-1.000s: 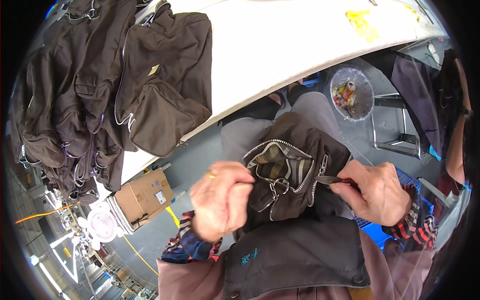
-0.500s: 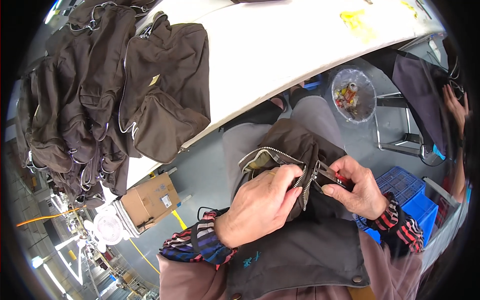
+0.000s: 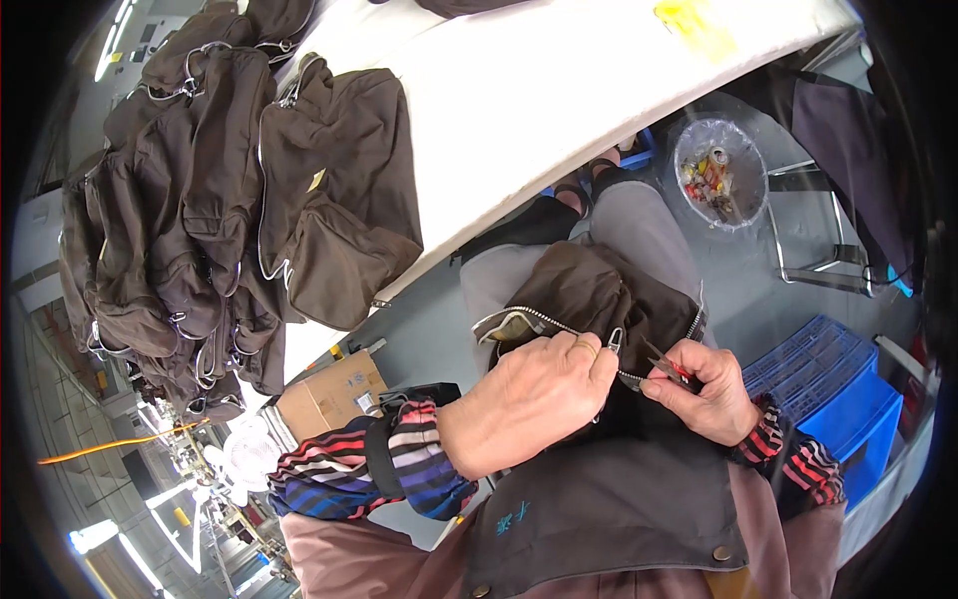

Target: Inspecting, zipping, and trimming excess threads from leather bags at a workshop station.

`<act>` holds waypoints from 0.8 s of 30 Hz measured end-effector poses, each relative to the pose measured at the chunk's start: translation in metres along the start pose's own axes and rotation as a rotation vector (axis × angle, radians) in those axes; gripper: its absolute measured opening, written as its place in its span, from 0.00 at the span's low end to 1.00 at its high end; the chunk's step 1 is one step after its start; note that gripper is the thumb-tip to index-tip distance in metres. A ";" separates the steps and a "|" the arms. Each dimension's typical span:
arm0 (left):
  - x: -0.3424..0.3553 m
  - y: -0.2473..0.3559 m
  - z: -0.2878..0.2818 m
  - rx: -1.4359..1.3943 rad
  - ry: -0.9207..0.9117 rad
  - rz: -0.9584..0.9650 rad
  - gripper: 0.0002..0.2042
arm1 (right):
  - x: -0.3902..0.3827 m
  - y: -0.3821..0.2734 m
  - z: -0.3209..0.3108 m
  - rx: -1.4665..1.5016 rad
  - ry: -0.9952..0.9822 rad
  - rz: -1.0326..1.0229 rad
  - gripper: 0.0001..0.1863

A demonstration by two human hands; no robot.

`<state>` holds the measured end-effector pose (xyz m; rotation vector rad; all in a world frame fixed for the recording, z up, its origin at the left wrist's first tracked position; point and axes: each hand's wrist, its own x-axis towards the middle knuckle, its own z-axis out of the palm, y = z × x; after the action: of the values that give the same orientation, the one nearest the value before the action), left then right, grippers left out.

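A dark brown fabric bag (image 3: 579, 285) lies across my lap, with a silver metal zip running along its edge. My left hand (image 3: 529, 404) is closed on the zipped edge of this bag. A silver zip pull (image 3: 616, 340) stands up beside its fingertips. Just to the right, my right hand (image 3: 714, 394) is closed around small thread snips (image 3: 671, 367) with dark blades and a red part. Their tips point up and left, close to the zip. The fingers of my left hand hide part of the zip.
On the white table (image 3: 499, 120), a heap of similar brown bags (image 3: 170, 220) sits at the left, with one bag (image 3: 349, 200) laid flatter beside it. A lined waste bin (image 3: 720, 175), a stool (image 3: 823, 270) and blue crates (image 3: 828, 384) stand right. A cardboard box (image 3: 329, 391) is lower left.
My left hand has shifted slightly right, and the zip pull now stands clear beside it. The zip's right part has spread outward to the right. The other person's hand has left view.
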<state>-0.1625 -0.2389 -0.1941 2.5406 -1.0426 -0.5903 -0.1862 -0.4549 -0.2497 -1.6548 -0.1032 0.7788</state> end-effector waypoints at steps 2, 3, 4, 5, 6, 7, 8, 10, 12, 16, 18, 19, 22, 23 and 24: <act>-0.001 0.004 0.002 0.107 -0.041 -0.007 0.11 | 0.001 0.001 -0.001 0.046 -0.004 -0.003 0.07; -0.001 0.005 0.003 0.096 -0.002 -0.036 0.12 | 0.001 0.001 -0.001 0.084 -0.012 -0.008 0.07; -0.001 0.006 0.004 0.085 0.038 -0.066 0.13 | 0.000 0.002 -0.002 0.088 -0.011 -0.008 0.07; -0.002 0.004 0.006 0.087 0.034 -0.063 0.13 | -0.001 0.002 -0.003 0.078 -0.008 -0.005 0.07; -0.003 0.001 0.009 -0.033 0.057 -0.083 0.12 | -0.001 0.002 -0.004 0.067 -0.006 -0.001 0.06; -0.004 -0.001 0.012 -0.155 0.080 -0.104 0.11 | -0.001 0.002 -0.005 0.070 -0.003 -0.002 0.06; -0.005 -0.001 0.016 -0.155 0.076 -0.104 0.11 | -0.001 0.003 -0.005 0.081 0.002 -0.003 0.06; -0.007 0.002 0.024 -0.366 0.103 -0.263 0.07 | -0.002 0.005 -0.007 0.092 0.008 -0.003 0.06; -0.007 0.004 0.029 -0.402 0.145 -0.268 0.06 | -0.001 0.008 -0.010 0.023 -0.002 -0.035 0.09; -0.007 0.005 0.033 -0.491 0.217 -0.304 0.05 | 0.005 -0.030 -0.030 -0.228 -0.112 -0.062 0.15; -0.006 0.007 0.035 -0.492 0.246 -0.308 0.05 | 0.008 -0.050 -0.034 -0.410 -0.142 -0.040 0.19; -0.006 0.008 0.036 -0.489 0.267 -0.309 0.05 | 0.011 -0.053 -0.032 -0.481 -0.138 -0.107 0.17; -0.007 0.011 0.037 -0.478 0.325 -0.301 0.05 | 0.018 -0.060 -0.031 -0.599 -0.211 -0.181 0.15; -0.008 0.012 0.039 -0.483 0.334 -0.306 0.05 | 0.020 -0.062 -0.030 -0.607 -0.220 -0.181 0.15; -0.009 0.013 0.040 -0.488 0.342 -0.315 0.05 | 0.021 -0.064 -0.029 -0.638 -0.234 -0.206 0.14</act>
<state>-0.1951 -0.2470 -0.2208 2.2608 -0.3299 -0.4024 -0.1324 -0.4527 -0.1996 -2.0947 -0.7401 0.8256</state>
